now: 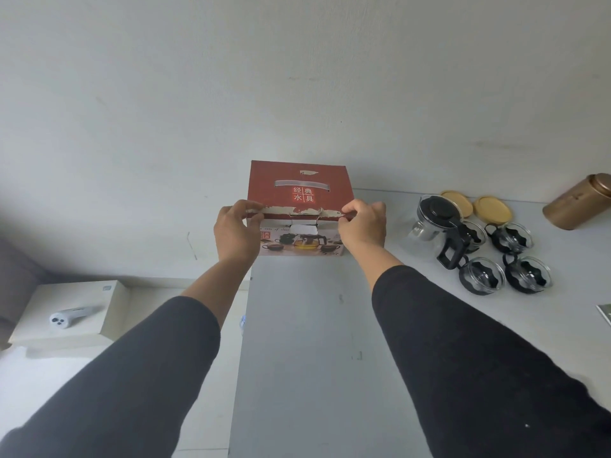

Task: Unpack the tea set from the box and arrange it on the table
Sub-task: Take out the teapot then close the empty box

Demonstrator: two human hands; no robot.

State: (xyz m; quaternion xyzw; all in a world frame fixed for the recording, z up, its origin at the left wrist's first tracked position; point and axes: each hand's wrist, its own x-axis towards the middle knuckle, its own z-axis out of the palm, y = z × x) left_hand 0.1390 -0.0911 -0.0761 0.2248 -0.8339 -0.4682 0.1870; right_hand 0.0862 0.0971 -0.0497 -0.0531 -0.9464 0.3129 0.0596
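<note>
A red tea-set box (299,185) stands at the far left end of the grey table (330,325), against the wall, its lid down. My left hand (236,231) pinches the torn front edge of the lid at its left corner. My right hand (362,226) pinches the same edge at the right corner. To the right of the box stand a glass teapot (433,226) with black lid and handle and several glass cups in black holders (482,276). Two bamboo coasters (492,209) lie behind them.
A bronze tin canister (578,201) lies on its side at the far right by the wall. A low white stand (76,312) to the left of the table holds a small white device (71,317). A paper corner (605,312) shows at the right edge.
</note>
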